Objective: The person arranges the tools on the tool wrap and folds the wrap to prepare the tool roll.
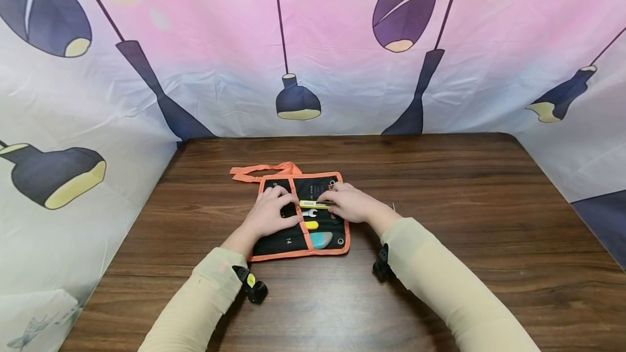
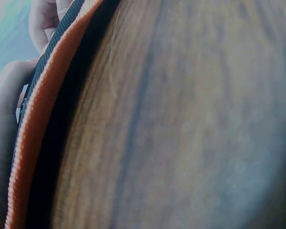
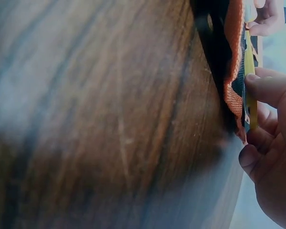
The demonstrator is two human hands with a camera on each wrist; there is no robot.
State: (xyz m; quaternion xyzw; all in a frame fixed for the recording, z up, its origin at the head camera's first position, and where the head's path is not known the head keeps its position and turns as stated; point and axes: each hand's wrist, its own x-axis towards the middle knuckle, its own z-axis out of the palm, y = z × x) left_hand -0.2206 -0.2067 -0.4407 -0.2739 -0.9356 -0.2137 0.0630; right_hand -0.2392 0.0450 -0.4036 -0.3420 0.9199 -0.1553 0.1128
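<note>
The pouch (image 1: 274,250) lies nearer the desk's (image 1: 450,189) left edge. Right hand (image 1: 351,203) tightly pinches the yellow stick (image 1: 308,204), presumably for control; left hand (image 1: 268,212), thumb parted from fingers, apparently steadies the orange band (image 1: 307,239); pinch unclear.

Pouch (image 1: 274,249): on table (image 1: 440,292), left of its middle. Strap (image 1: 288,168): behind the pouch, running off to the left. Pocket edge (image 1: 307,238): across the pouch from back to front. Bar (image 1: 313,205): to the right of that edge, rearmost of the tools; whether its left end sits inside the pocket is hard to tell. Wrench (image 1: 310,213): before the bar. Far handle (image 1: 312,225): before the wrench. Near handle (image 1: 321,240): foremost. Left hand (image 1: 270,213): on the pouch's left part. Right hand (image 1: 354,203): at the bar's right end. Cloth (image 1: 235,96): behind the table.
</note>
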